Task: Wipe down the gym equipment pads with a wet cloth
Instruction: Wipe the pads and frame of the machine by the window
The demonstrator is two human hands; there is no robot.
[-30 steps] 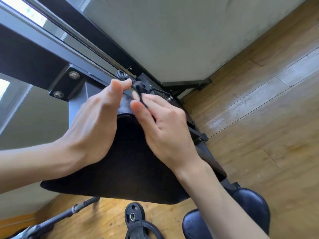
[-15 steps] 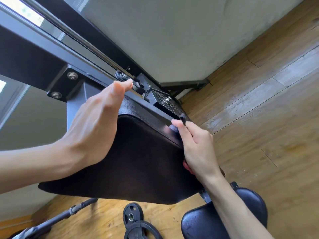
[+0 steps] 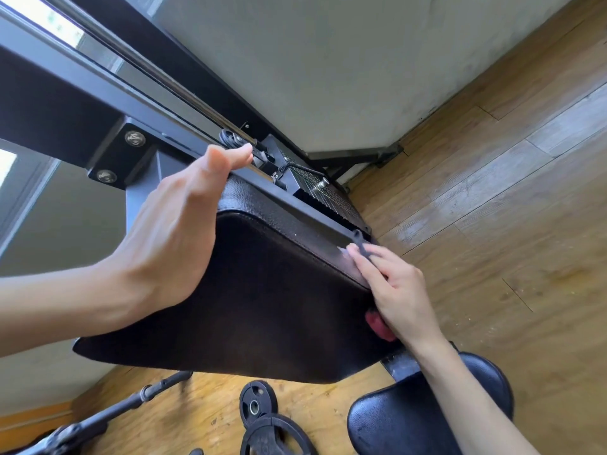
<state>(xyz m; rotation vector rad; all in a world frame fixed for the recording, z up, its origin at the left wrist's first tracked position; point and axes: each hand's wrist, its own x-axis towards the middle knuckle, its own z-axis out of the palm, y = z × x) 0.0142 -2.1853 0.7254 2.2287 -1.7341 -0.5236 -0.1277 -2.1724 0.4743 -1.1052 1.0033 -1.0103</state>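
A large black padded cushion (image 3: 262,307) hangs tilted from a dark metal frame (image 3: 98,103). My left hand (image 3: 170,244) lies flat and open on the cushion's upper left part, its thumb touching the frame rail. My right hand (image 3: 394,287) grips the cushion's right edge. A pink-red cloth (image 3: 377,325) peeks out from under its palm, mostly hidden. A thin black strap (image 3: 361,244) pokes up between the right fingers.
A round black seat pad (image 3: 377,421) sits below my right forearm. Black weight plates (image 3: 258,402) and a bar (image 3: 131,402) lie on the wooden floor (image 3: 492,224). A grey wall (image 3: 328,60) stands behind the frame.
My right hand slid from the cushion's top, beside the left hand, down along the right edge, and the cloth came into sight. The left hand stayed in place.
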